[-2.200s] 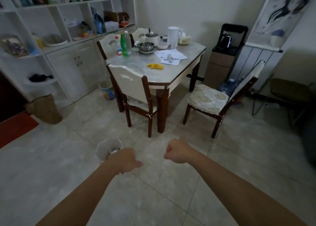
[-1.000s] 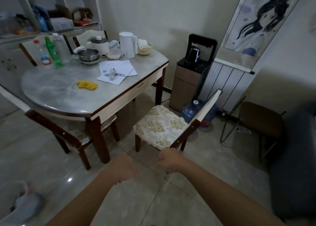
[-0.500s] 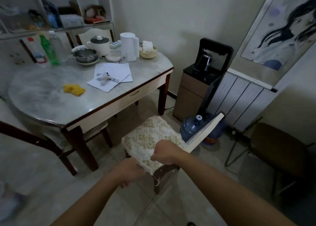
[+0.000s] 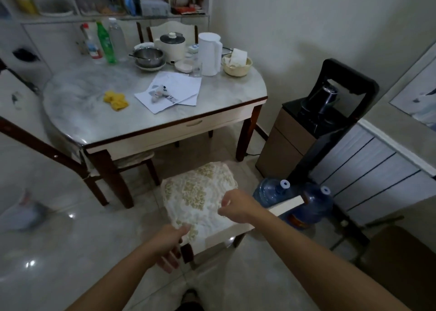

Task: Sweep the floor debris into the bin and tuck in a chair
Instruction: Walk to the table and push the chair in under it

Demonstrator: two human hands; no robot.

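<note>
**Cream chair now in both hands, ready to slide under**

Cream-backed chair (image 4: 200, 200) standing clear of the table (image 4: 151, 131), seat pointed at the straight drawer edge, not yet under it, two blue water jugs (image 4: 271, 193) just beside its right side

Left hand (image 4: 171, 244) spread and curled round the near left corner of the chair, thumb resting on the lace seat cover, fingers down past the dark frame. Right hand (image 4: 234, 207) partly closed at the top rail of the backrest, thumb and forefinger bent over it; hard to tell how firm that hold is

Half a second back: right hand alone at the backrest, left only arriving at the seat corner. Further back: both hands fisted in the air, chair well apart, angled away from the table. Closer and higher over the seat now, blurred pale bin (image 4: 21, 214) left behind at the left edge of view

Sweeping part apparently finished with, judging by empty hands and no broom in sight. Remaining: a straight push toward the table's straight edge, between the two dark legs, minding the jugs beside the right rear leg
</note>
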